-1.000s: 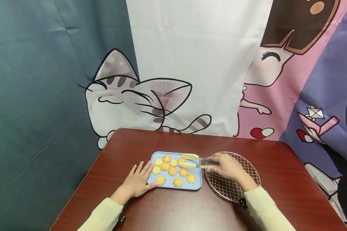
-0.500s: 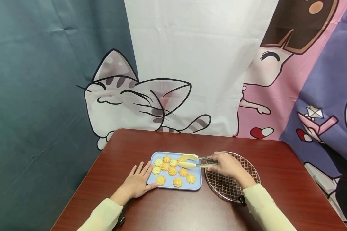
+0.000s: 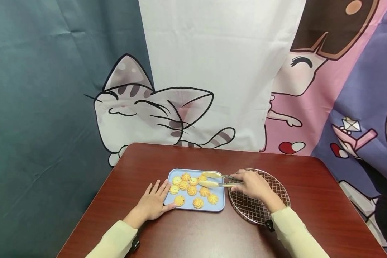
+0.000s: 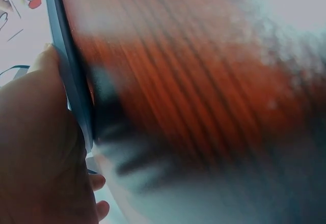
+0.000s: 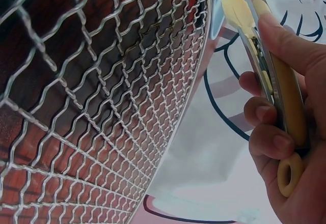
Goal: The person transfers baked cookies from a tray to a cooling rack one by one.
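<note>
My left hand (image 3: 154, 202) lies with fingers spread at the left edge of a light blue tray (image 3: 187, 208); its thumb reaches over the near left corner. Several yellow swirl cookies (image 3: 192, 190) lie on the tray. In the left wrist view the hand (image 4: 43, 137) sits against the tray's dark-looking side (image 4: 69, 66). My right hand (image 3: 251, 184) grips tongs (image 3: 225, 185) with cream tips, held parted over the tray's far right part near a cookie (image 3: 202, 177). The right wrist view shows fingers curled round the tongs' handle (image 5: 288, 96), a ring at its end.
A round wire rack (image 3: 251, 209) stands right of the tray, under my right hand; its mesh (image 5: 107, 86) fills much of the right wrist view. Both tray and rack are on a red-brown wooden table (image 3: 193, 233). A printed curtain (image 3: 225, 71) hangs behind the table.
</note>
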A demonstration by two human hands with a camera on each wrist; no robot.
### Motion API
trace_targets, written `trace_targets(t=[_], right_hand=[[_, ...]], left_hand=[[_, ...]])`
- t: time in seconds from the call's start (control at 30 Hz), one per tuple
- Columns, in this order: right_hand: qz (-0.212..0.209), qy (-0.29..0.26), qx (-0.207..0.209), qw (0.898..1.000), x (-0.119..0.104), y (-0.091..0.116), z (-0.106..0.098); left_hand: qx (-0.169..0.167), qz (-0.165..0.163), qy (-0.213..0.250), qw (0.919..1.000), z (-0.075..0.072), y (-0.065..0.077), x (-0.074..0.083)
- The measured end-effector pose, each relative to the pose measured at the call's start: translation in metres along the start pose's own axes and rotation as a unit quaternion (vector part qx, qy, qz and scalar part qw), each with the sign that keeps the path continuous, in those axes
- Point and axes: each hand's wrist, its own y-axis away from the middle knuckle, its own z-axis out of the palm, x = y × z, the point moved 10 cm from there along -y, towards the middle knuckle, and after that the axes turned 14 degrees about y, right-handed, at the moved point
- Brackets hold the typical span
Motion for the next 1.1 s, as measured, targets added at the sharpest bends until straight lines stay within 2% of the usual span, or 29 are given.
trace_targets(t=[0.3, 0.53, 0.77, 1.1], right_hand=[[-0.001, -0.004, 0.035, 0.999, 0.001, 0.006, -0.017], [-0.008, -0.008, 0.040, 0.999, -0.004, 0.015, -0.022], [0.015, -0.005, 0.037, 0.999, 0.000, 0.024, -0.022], [0.024, -0.002, 0.061, 0.998, 0.009, 0.040, -0.032]], left_hand=[[0.006, 0.006, 0.005, 1.0000, -0.001, 0.000, 0.002], [0.002, 0.009, 0.009, 0.9999, 0.001, 0.002, 0.000], [-0.006, 0.002, 0.009, 0.9999, 0.005, 0.002, -0.002], [0.003, 0.009, 0.014, 0.9999, 0.003, 0.000, -0.003]])
